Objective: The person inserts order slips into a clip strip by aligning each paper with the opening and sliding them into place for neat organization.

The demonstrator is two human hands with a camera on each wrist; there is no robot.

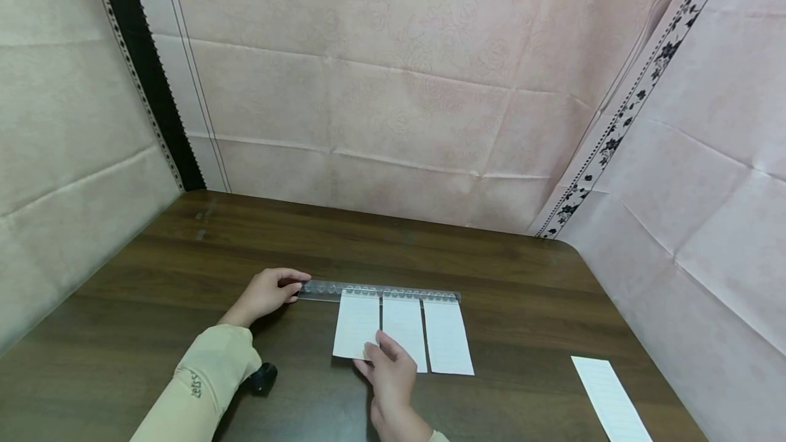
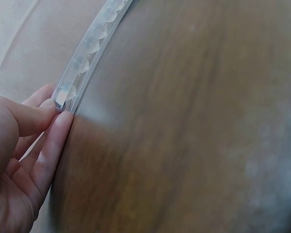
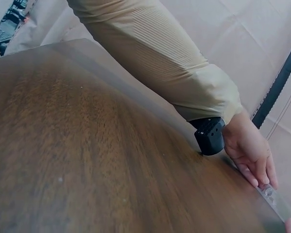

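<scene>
A long clear plastic strip [image 1: 324,290] with a row of rounded bumps lies across the table. My left hand [image 1: 267,295] pinches its left end between thumb and fingers; the left wrist view shows the strip's end [image 2: 63,95] at the fingertips. Three lined white paper slips hang down from it side by side, their top edges at the strip: a left slip [image 1: 358,322], a middle slip [image 1: 402,319] and a right slip [image 1: 449,340]. With thumb and fingers my right hand [image 1: 393,379] pinches the left slip's lower right corner, overlapping the middle slip.
Another lined paper slip [image 1: 610,398] lies apart at the right of the brown wooden table [image 1: 491,264]. Pale cloth walls [image 1: 399,101] enclose the table at the back and both sides. A black wrist camera [image 1: 264,379] sits below my left sleeve.
</scene>
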